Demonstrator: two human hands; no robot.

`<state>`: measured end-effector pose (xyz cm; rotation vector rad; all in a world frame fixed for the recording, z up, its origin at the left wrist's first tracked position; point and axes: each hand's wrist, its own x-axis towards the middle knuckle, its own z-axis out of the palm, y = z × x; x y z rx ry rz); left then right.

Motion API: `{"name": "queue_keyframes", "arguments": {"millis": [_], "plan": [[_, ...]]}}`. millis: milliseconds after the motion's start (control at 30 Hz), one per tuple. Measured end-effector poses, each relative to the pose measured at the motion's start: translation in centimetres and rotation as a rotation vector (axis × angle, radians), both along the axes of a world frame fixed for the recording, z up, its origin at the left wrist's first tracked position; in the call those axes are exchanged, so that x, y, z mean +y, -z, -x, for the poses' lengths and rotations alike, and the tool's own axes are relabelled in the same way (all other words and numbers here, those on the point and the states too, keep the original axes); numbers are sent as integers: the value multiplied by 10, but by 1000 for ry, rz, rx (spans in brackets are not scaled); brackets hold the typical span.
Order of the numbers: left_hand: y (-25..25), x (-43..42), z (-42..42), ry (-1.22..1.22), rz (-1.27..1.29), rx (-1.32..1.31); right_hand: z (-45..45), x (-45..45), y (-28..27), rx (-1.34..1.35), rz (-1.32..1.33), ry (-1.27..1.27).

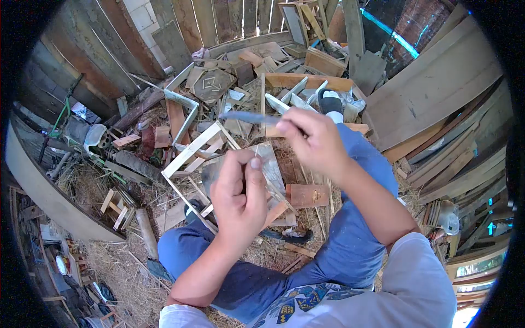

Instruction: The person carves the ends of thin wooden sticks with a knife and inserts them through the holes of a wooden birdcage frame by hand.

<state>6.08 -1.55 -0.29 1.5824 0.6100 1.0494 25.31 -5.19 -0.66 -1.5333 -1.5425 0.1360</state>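
Note:
My right hand is closed around the handle end of a knife, whose dark blade points left and is slightly blurred. Lower and to the left, my left hand is raised with thumb and fingers pinched together; whatever is between them is too small to make out. The blade is above the left fingertips and apart from them. Beneath the hands lie a pale wooden frame and a flat greyish board, partly hidden by the left hand. A reddish-brown wood block lies below the right hand.
My bent legs surround the work spot on straw-covered ground. Scrap wood is heaped ahead. A large panel leans at the right, beside stacked planks. A dark curved object lies between my legs. A long curved board stands left.

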Motion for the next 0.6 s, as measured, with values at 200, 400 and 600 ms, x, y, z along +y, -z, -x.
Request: {"name": "queue_keyframes", "arguments": {"millis": [200,400,600], "plan": [[-4,9,-5,131,310,-90,-4,-3,6,138,60,113],[0,10,-6,138,364,-135,12,-2,9,65,-25,-31],[2,14,-7,135,346,-124,14,-2,5,89,15,43]]}}
